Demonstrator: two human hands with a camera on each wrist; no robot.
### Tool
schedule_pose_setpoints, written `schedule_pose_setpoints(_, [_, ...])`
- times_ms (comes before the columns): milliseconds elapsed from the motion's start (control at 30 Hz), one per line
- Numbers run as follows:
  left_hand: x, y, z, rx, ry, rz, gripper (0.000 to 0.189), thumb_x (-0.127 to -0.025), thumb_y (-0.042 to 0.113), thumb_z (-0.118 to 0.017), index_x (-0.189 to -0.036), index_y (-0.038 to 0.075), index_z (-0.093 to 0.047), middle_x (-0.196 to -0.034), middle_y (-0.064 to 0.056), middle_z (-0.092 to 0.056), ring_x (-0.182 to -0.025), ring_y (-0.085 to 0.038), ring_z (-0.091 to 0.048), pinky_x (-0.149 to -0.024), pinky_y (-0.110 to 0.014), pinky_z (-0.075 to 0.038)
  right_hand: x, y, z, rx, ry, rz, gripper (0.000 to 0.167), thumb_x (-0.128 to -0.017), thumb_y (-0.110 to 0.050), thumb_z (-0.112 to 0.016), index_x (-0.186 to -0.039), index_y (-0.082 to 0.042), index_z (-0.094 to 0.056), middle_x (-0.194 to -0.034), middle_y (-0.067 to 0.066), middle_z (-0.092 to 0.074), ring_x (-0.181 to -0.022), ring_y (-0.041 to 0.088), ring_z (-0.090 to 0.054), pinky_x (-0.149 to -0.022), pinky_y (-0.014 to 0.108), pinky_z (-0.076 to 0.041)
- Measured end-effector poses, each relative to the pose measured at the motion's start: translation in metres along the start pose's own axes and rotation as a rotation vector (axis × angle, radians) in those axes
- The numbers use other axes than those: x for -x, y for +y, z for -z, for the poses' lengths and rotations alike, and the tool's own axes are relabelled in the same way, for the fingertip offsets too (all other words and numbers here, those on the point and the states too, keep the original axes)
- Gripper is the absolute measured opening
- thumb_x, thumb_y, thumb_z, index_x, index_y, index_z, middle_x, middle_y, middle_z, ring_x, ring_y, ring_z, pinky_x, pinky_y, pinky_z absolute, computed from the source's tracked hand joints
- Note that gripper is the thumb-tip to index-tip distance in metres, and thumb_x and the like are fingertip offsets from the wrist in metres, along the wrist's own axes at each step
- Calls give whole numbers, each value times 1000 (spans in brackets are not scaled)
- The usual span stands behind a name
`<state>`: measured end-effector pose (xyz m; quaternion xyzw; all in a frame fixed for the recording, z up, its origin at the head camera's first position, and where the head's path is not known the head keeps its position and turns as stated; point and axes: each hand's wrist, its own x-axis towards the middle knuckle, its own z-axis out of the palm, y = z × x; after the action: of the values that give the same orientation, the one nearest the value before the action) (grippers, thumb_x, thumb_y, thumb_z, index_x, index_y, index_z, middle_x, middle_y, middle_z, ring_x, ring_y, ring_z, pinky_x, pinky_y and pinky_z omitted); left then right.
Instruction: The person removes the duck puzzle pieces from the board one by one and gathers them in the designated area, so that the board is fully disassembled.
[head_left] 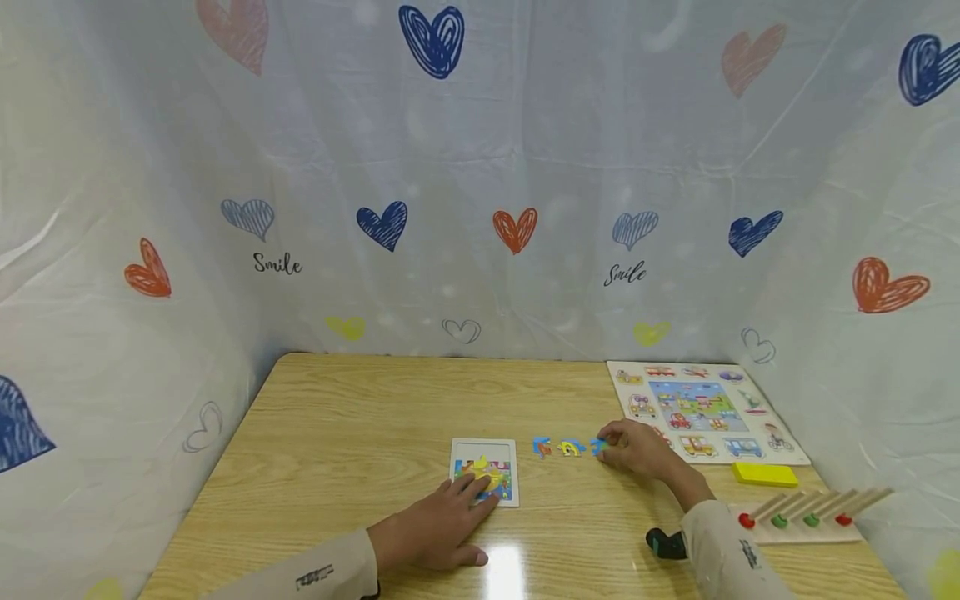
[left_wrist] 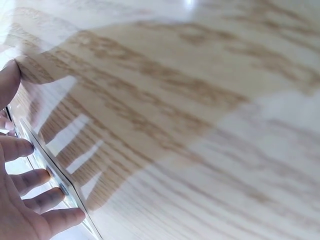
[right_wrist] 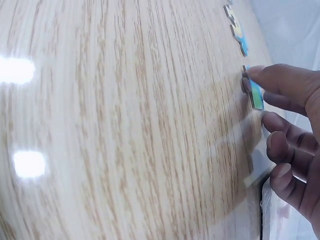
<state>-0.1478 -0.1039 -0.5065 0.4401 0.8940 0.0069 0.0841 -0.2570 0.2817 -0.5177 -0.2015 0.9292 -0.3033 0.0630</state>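
Observation:
My left hand [head_left: 441,525] lies with fingers spread over the lower part of a small white-framed jigsaw tray [head_left: 462,448]. Colourful fitted pieces fill the tray's lower portion, and its upper strip is bare white; the fingers cover some of the picture. To the right, my right hand [head_left: 643,452] pinches a blue and green puzzle piece [right_wrist: 256,95] at the table surface between thumb and forefinger. Its other fingers curve loosely. Left of that piece lie a yellow and blue piece [head_left: 572,448] and a blue and orange piece [head_left: 542,447], in a row.
A large vehicle picture board [head_left: 701,404] lies behind my right hand. Nearer on the right are a yellow block [head_left: 765,475] and a wooden base [head_left: 810,532] with slanted sticks and red and green balls. White heart-printed curtains [head_left: 465,283] surround the wooden table [head_left: 330,433].

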Motion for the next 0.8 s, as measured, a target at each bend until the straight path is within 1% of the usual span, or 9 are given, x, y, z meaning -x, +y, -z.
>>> schedule_pose_setpoints(167, [0,1,-1,23,-18,16,78,-100,63,-44,-157,12,-33,-161,-17,-32,-144,-39,-39,-106,-54,-46,0,-2,-2,12,4,0,27,-90,-26,-77,-110,-9,-71,-97,1,-66,-90,16,-60,-76,37,-50])
schedule_pose_setpoints(233, [0,1,-1,19,-15,16,77,-100,62,-44,-157,12,-33,-160,-17,-32,-144,-40,-39,-108,-54,-45,0,-5,-2,8,3,1,29,-92,-26,-75,-114,-8,-70,-98,2,-66,-89,15,-59,-76,36,-49])
schedule_pose_setpoints(300, [1,0,-1,7,-5,12,76,-100,61,-44,-157,11,-34,-160,-17,-32,-144,-40,-39,-109,-52,-44,-1,-9,-2,-16,-1,-7,30,-93,-25,-74,-117,-7,-69,-98,2,-66,-84,13,-59,-73,33,-49])
schedule_pose_setpoints(467, [4,-1,0,-34,47,-6,73,-101,59,-45,-154,9,-38,-156,-17,-38,-142,-42,-41,-109,-50,-44,-5,-21,-2,-106,-33,-3,31,-95,-22,-71,-120,-4,-67,-100,5,-66,-64,10,-57,-60,27,-47])
schedule_pose_setpoints(500, [5,-2,0,-36,58,-8,72,-101,59,-45,-153,9,-39,-156,-17,-39,-141,-42,-42,-109,-50,-45,-5,-23,-2,-127,-42,4,31,-96,-22,-70,-120,-3,-66,-100,6,-66,-62,11,-56,-58,27,-48])
schedule_pose_setpoints(567, [9,-3,-1,-36,72,-9,73,-101,60,-45,-152,8,-40,-155,-18,-40,-141,-42,-43,-108,-50,-46,-8,-27,-4,-156,-66,32,31,-97,-21,-69,-120,-1,-66,-100,7,-66,-62,11,-55,-58,27,-48])
schedule_pose_setpoints(667, [16,-4,-1,-2,52,-1,75,-101,61,-43,-154,8,-37,-157,-19,-38,-142,-44,-40,-109,-52,-44,-12,-33,-9,-189,-91,66,31,-97,-23,-69,-120,-2,-67,-100,6,-65,-61,9,-53,-58,26,-47])
schedule_pose_setpoints(800, [24,-5,0,61,-9,24,78,-100,63,-43,-158,12,-31,-162,-19,-30,-146,-45,-33,-111,-55,-41,-17,-45,-18,-218,-116,112,30,-96,-24,-70,-118,-3,-68,-99,5,-65,-61,7,-50,-57,24,-46])
